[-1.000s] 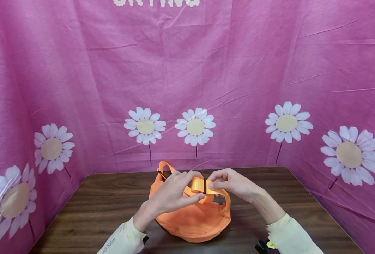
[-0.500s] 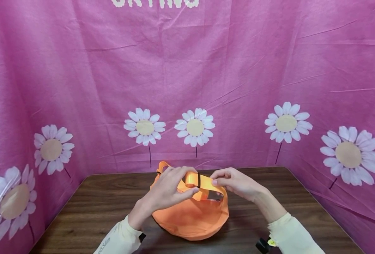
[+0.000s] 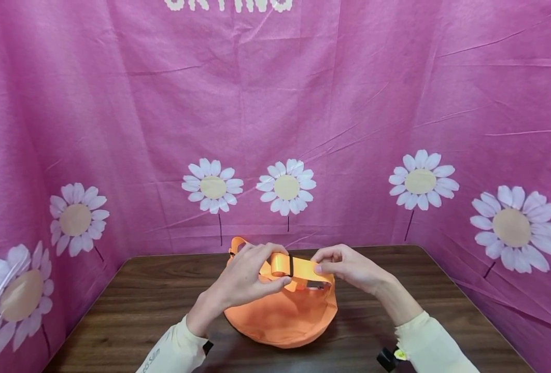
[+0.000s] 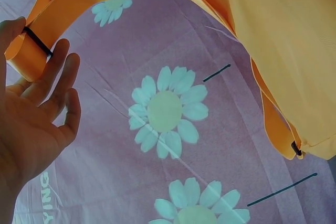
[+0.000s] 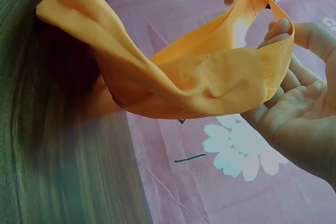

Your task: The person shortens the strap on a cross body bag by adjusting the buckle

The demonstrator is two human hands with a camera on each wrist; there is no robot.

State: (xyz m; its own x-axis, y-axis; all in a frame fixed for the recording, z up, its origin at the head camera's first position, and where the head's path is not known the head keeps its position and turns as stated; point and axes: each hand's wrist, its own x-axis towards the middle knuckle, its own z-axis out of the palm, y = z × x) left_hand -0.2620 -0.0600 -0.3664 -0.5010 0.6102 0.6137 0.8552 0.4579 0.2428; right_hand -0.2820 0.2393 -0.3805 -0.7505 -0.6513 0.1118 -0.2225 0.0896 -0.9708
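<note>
An orange fabric bag [image 3: 282, 324] sits on the table, its wide orange strap [image 3: 305, 270] raised above its opening. A black strap slider [image 3: 291, 265] crosses the strap, with a folded loop of webbing on its left. My left hand [image 3: 244, 277] pinches that loop beside the slider between thumb and fingers; in the left wrist view the other fingers spread below the slider [image 4: 38, 41]. To the right, my right hand [image 3: 350, 268] pinches the strap between thumb and curled fingers. In the right wrist view the strap [image 5: 278, 64] bends around those fingertips.
The dark wooden table [image 3: 163, 295] ends at a pink cloth backdrop [image 3: 275, 103] printed with white daisies. A smaller strap end with a black fitting [image 4: 296, 148] hangs at the bag's far left side.
My left hand and the slider have shifted left, and my right hand slightly right, so more flat strap shows between them. The bag's front edge has moved slightly away from me.
</note>
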